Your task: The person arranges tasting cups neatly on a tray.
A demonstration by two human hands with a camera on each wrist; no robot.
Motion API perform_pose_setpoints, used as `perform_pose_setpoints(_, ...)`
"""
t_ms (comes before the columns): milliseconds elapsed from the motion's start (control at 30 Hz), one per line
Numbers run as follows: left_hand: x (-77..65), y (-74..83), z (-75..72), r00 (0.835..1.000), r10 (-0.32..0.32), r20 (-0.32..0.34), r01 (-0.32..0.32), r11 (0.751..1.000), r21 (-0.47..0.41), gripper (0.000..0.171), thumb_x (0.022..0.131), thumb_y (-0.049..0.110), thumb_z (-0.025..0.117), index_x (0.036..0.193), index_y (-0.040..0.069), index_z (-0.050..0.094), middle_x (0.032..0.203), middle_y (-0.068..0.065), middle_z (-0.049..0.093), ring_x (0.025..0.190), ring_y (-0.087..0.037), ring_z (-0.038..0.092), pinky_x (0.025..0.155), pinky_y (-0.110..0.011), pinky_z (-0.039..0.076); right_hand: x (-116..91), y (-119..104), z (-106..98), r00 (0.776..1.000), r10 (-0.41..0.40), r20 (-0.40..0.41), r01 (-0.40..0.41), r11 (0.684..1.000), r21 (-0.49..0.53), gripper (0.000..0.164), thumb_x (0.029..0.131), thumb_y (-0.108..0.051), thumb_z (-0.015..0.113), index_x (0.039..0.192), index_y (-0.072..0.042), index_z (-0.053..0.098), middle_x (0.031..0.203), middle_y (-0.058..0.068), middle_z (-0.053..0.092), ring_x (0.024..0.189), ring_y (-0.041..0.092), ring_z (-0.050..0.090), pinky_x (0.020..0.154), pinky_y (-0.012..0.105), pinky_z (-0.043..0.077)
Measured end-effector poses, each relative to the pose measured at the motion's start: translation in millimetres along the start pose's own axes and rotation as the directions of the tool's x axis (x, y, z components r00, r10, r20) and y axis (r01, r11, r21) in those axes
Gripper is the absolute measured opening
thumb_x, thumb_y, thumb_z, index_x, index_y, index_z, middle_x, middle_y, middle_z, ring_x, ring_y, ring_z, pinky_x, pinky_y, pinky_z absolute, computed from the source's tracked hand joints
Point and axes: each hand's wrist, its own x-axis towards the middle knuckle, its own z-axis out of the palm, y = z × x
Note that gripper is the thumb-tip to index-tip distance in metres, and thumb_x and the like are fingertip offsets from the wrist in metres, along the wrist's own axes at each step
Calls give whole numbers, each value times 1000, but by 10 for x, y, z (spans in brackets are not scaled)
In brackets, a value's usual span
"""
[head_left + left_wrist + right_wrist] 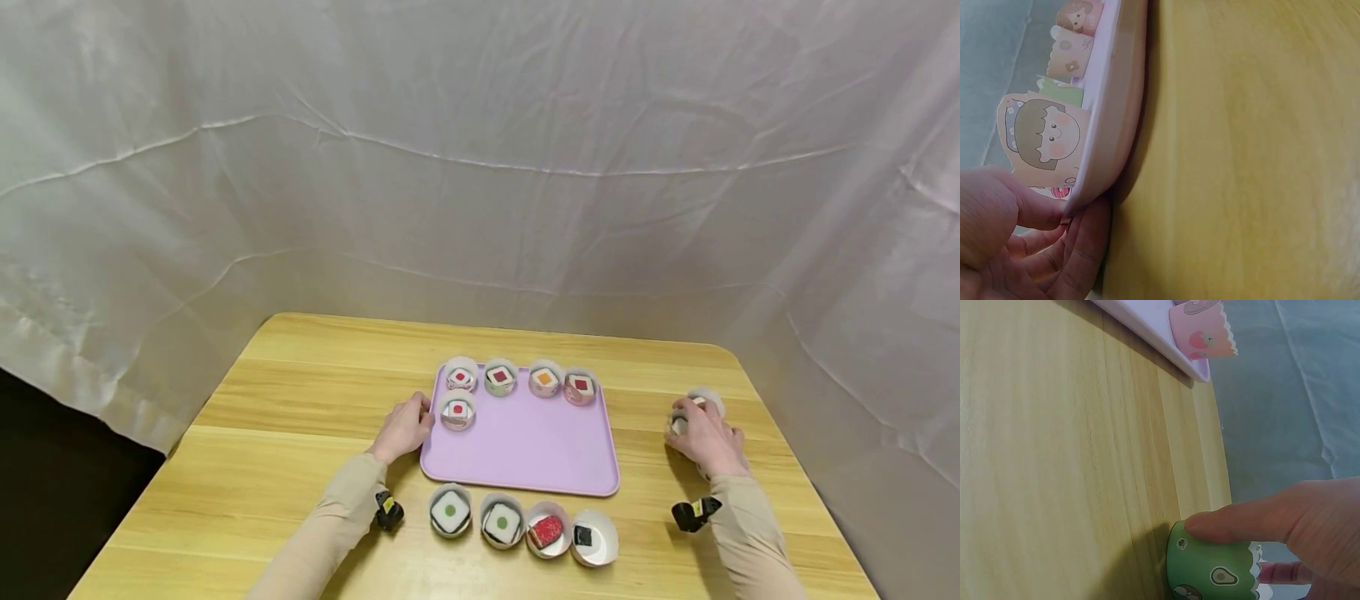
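Observation:
At the left edge of the lilac tray [525,454] my left hand [405,427] pinches the rim, thumb on top and fingers under it in the left wrist view. On the right of the table my right hand [708,440] grips a green paper cup [1213,565] printed with an avocado; the thumb lies along its side. Inside that cup, a white piece [679,425] shows from above. Another pale cup [716,398] stands just behind this hand. Nearest my left hand on the tray is a cup [458,411] with a white, red-centred sushi piece.
Along the tray's back edge stand several filled cups [544,379]. Before the tray is a row: two cups with green-dotted white pieces [450,510], one with a red piece [546,532], one with a small black-topped piece [583,536]. Grey-white curtains [480,208] surround the wooden table [300,400].

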Motion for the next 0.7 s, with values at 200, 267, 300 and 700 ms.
perform_pose_setpoints(200,0,-4,0,1000,8,-7,-8,1000,3,13,98,10,58,107,2,59,88,-11,67,78,-21,60,71,-35,49,-13,1,8,1000,-12,-18,12,1000,8,52,87,-23,71,132,-5,52,131,40,39,106,64,55,91,78,31)
perform_pose_setpoints(267,-1,-6,2,1000,10,-9,-10,1000,6,12,97,10,58,107,2,59,88,-11,67,78,-21,60,71,-35,49,-21,1,16,1000,-15,-26,15,1000,11,50,87,-23,70,131,-5,52,131,39,39,105,63,55,91,78,31)
perform_pose_setpoints(300,-1,-6,4,1000,10,-8,-9,1000,7,13,97,10,58,107,2,59,88,-11,67,78,-21,60,71,-35,49,-25,1,22,999,-16,-32,17,1000,12,50,87,-23,70,130,-5,52,130,39,39,105,63,55,91,78,31)
perform_pose_setpoints(700,-2,-5,4,1000,-1,-5,1,1000,9,13,98,11,58,108,2,59,87,-11,67,77,-20,59,70,-34,49,-68,-8,108,985,-62,-163,68,997,34,48,86,-21,71,126,-1,53,129,42,39,99,66,56,84,76,40)
